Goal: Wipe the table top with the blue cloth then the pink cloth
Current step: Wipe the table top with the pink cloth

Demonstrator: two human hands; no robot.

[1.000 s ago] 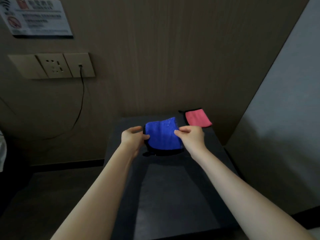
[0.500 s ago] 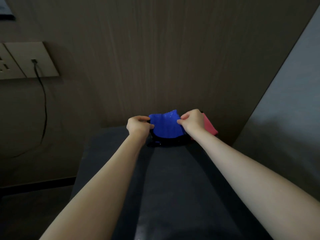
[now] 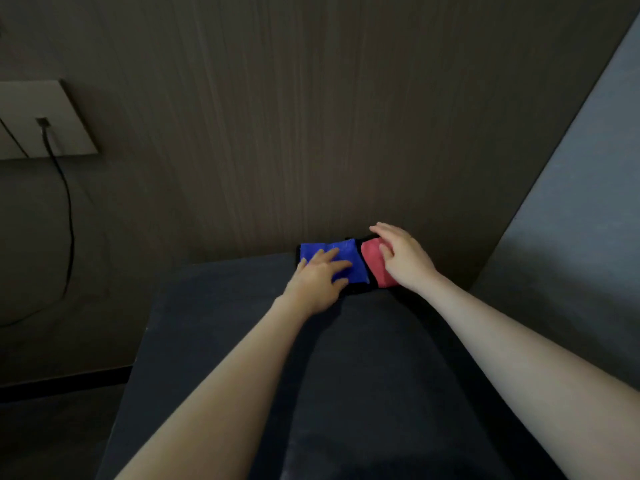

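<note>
The blue cloth (image 3: 348, 256) lies flat at the far edge of the dark table top (image 3: 363, 393), against the wall. My left hand (image 3: 317, 282) rests on its near left part with fingers spread, pressing it down. Right beside it lies the pink cloth (image 3: 374, 263), touching the blue one. My right hand (image 3: 405, 259) lies over the pink cloth's right side, fingers apart and slightly lifted. Both cloths have a black border.
A wood-panelled wall (image 3: 311, 133) rises directly behind the cloths. A grey panel (image 3: 571, 220) bounds the table on the right. At the left, a wall socket (image 3: 45, 119) has a black cable (image 3: 69, 220) hanging down. The floor lies below the table's left edge.
Both hands carried the blue cloth toward the wall and laid it flat next to the pink cloth. The right hand let go and moved onto the pink cloth.
</note>
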